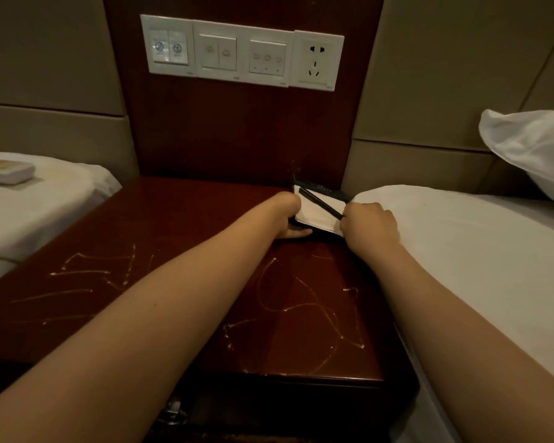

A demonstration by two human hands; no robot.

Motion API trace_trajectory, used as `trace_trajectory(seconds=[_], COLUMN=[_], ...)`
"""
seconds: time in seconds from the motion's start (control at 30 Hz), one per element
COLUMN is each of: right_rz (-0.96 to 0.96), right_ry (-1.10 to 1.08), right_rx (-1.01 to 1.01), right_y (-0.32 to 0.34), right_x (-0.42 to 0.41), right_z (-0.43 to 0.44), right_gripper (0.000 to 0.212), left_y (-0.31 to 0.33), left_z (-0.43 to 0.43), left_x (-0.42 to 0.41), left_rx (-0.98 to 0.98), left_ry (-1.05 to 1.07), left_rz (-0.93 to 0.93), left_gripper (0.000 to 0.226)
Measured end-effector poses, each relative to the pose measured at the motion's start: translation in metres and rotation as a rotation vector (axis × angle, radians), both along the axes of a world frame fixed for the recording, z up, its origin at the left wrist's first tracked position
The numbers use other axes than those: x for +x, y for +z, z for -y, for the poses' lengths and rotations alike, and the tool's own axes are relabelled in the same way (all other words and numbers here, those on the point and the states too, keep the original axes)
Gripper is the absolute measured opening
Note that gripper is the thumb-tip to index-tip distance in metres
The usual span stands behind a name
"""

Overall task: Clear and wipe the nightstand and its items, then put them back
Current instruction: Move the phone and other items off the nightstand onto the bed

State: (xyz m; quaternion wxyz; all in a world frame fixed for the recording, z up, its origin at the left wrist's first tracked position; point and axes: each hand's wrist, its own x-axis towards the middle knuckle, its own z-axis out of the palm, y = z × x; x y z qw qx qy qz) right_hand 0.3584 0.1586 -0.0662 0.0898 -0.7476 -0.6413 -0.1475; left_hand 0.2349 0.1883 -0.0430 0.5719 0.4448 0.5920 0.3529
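Observation:
A dark red wooden nightstand (179,251) fills the middle of the view, its top marked with pale streaks. At its back right corner lies a black notepad holder (325,189) with white paper (317,214) in it and a black pen (320,203) lying across the paper. My left hand (287,215) grips the holder's left edge, thumb under its near side. My right hand (370,223) is closed at the holder's right side, fingers on the pen's near end.
Beds with white sheets flank the nightstand, left (42,203) and right (480,251). A white box (5,171) lies on the left bed. A pillow (534,148) rests at far right. A switch and socket panel (240,52) sits on the wooden wall panel behind.

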Motion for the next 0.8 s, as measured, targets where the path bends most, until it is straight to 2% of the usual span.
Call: trace_trajectory(seconds=[0.1, 0.23, 0.43, 0.6, 0.7, 0.8], right_rz=[-0.153, -0.729, -1.243, -1.523, -1.541, -1.517], right_ry=[0.003, 0.060, 0.149, 0.209, 0.274, 0.348], right_rx=[0.058, 0.189, 0.193, 0.139, 0.084, 0.040], right_y=[-0.002, 0.009, 0.023, 0.038, 0.045, 0.053], right_x=[-0.002, -0.005, -0.039, -0.088, -0.123, -0.158], right_z=[0.000, -0.001, 0.011, 0.032, 0.049, 0.069], right_gripper=[0.023, 0.022, 0.011, 0.009, 0.012, 0.012], left_y=[0.002, 0.009, 0.033, 0.053, 0.059, 0.059], left_z=[0.002, 0.014, 0.045, 0.077, 0.102, 0.132], left_x=[-0.003, -0.018, -0.057, -0.105, -0.140, -0.180], left_rx=[0.010, 0.005, 0.057, 0.096, 0.112, 0.114], left_ry=[0.061, 0.080, 0.014, 0.085, 0.146, 0.217], left_rz=[0.073, 0.201, 0.218, 0.228, 0.239, 0.260], left_gripper=[0.032, 0.023, 0.035, 0.031, 0.018, 0.019])
